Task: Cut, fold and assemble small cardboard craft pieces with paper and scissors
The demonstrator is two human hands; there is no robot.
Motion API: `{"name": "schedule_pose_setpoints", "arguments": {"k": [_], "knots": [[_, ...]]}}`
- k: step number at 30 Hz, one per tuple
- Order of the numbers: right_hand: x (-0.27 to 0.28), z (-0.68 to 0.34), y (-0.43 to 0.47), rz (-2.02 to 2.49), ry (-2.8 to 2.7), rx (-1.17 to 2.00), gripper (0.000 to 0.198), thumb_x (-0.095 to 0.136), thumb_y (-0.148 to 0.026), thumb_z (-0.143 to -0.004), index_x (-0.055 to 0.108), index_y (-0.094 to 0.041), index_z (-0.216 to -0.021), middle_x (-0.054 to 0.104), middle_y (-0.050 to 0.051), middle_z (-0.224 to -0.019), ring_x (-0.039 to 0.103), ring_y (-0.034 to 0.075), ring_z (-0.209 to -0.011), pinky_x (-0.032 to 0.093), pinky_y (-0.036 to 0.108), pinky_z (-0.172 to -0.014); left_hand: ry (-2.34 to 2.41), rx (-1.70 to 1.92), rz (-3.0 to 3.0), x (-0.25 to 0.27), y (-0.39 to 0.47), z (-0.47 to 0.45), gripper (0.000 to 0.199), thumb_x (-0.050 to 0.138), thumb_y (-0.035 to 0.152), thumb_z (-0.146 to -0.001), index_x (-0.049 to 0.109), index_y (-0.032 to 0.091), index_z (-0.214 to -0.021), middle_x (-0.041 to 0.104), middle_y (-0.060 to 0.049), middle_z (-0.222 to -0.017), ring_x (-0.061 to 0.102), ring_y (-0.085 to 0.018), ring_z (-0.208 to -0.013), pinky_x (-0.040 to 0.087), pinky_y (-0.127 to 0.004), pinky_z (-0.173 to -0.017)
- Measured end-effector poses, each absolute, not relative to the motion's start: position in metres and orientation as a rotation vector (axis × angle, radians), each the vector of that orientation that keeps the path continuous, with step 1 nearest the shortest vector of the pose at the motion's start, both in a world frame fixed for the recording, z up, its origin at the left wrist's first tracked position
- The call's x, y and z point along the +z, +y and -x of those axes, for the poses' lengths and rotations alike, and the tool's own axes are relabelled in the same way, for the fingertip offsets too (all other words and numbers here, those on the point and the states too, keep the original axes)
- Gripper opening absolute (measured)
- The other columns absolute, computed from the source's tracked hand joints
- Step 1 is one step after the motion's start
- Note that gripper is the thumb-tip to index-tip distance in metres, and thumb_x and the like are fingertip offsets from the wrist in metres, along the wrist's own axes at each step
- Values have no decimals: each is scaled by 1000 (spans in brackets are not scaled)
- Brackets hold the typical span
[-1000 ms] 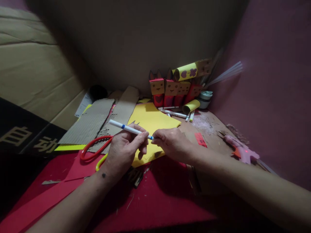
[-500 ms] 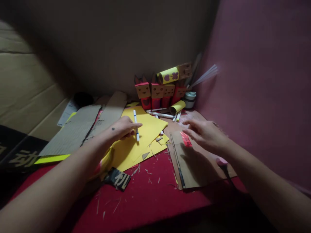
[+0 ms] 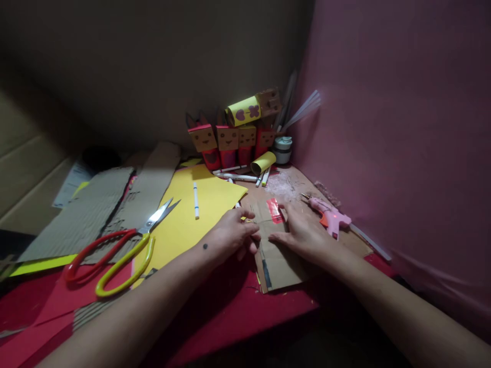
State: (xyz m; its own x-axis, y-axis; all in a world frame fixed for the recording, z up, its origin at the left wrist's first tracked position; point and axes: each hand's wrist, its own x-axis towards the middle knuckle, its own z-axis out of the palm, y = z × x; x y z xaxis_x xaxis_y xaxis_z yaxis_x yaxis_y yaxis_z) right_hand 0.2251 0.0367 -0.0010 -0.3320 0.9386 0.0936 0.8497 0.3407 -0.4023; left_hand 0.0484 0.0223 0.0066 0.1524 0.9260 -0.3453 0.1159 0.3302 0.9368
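Both your hands rest on the flat brown cardboard piece with a red label (image 3: pixel 274 240), which lies on the red-covered tabletop (image 3: pixel 238 312) near its front right corner, partly over the edge of the yellow paper sheet (image 3: pixel 192 217). Your left hand (image 3: pixel 230 236) sits at the cardboard's left edge with its fingers curled together, the tips touching the board; whether they pinch something small I cannot tell. Your right hand (image 3: pixel 303 232) lies flat on the board, fingers slightly spread and pressing down, which probably pins the piece so it cannot slide on the cloth. Neither hand is clamped around anything that shows.

The tools lie within reach but clear of your hands. The white marker with a blue band (image 3: pixel 196 200) lies loose on the yellow sheet, beyond your left hand. The scissors with red and yellow handles (image 3: pixel 115 255) lie open to your left, blades pointing toward the sheet. The pink hot glue gun (image 3: pixel 330 217) rests just beside your right hand, nozzle turned away from you. At the back corner, a row of small red and brown cardboard box figures with faces (image 3: pixel 230 140) stands against the wall, likely parked there out of the way, with more markers (image 3: pixel 238 176) lying at their feet.
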Motion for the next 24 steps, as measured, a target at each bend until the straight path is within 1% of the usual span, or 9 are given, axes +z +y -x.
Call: {"name": "schedule_pose_setpoints", "arguments": {"k": [4, 8, 10, 13, 15, 17, 20, 22, 24], "knots": [[-3, -231, 42, 1559, -2103, 518, 65, 70, -27, -75, 47, -9, -132, 63, 10, -90, 60, 26, -85, 44, 38, -74, 1255, 876, -1093, 5, 22, -42, 20, 57, 14, -81, 50, 14, -100, 63, -2, -68, 54, -10, -41, 34, -17, -30], [2, -236, 45, 1502, -1746, 885, 51, 66, -22, -73, 55, -9, -121, 60, 3, -76, 59, 19, -71, 45, 31, -64, 1250, 961, -1054, 6, 20, -33, 16, 63, 20, -79, 55, 14, -93, 62, -1, -69, 52, -7, -42, 33, -15, -33], [5, -236, 45, 1370, -1551, 1161, 36, 67, -24, -73, 62, -12, -107, 63, 3, -78, 60, 17, -69, 47, 30, -64, 1210, 966, -1018, 6, 18, -34, 19, 67, 26, -79, 58, 14, -89, 63, -2, -71, 52, -6, -42, 32, -15, -34], [9, -230, 42, 1156, -1381, 1394, 20, 71, -27, -72, 66, -16, -87, 66, 3, -83, 62, 14, -70, 49, 28, -65, 1050, 933, -976, 6, 15, -36, 26, 68, 38, -79, 61, 13, -83, 58, 1, -60, 48, -5, -40, 30, -16, -35], [13, -224, 39, 1089, -1372, 1437, 22, 74, -27, -70, 65, -17, -87, 65, 2, -81, 61, 13, -67, 49, 26, -62, 965, 958, -939, 10, 17, -33, 26, 70, 38, -78, 63, 13, -81, 53, 3, -55, 43, -4, -39, 29, -16, -38], [20, -221, 36, 1005, -1413, 1530, 23, 69, -34, -76, 63, -17, -90, 60, -1, -73, 56, 10, -58, 46, 23, -52, 994, 1040, -937, 16, 21, -21, 22, 74, 32, -73, 64, 13, -79, 53, 3, -56, 39, -2, -39, 29, -16, -40], [27, -227, 36, 1094, -1429, 1311, 22, 60, -36, -85, 59, -17, -96, 58, 1, -75, 56, 11, -57, 43, 20, -43, 1304, 1119, -1055, 31, 34, 13, 19, 75, 28, -69, 61, 16, -72, 45, 5, -46, 34, -4, -36, 19, -18, -37], [26, -236, 37, 1264, -1419, 1179, 18, 62, -29, -83, 56, -18, -97, 57, 1, -76, 53, 9, -56, 42, 19, -41, 1550, 1149, -1100, 41, 41, 35, 24, 75, 22, -66, 60, 17, -84, 50, 5, -50, 41, -8, -40, 25, -19, -41], [19, -244, 37, 1390, -1395, 1197, 22, 61, -30, -84, 51, -18, -101, 55, 0, -74, 52, 10, -52, 44, 21, -41, 1851, 1215, -1288, 49, 42, 45, 36, 78, 20, -62, 58, 15, -91, 53, 3, -56, 47, -10, -47, 29, -19, -44]]}}
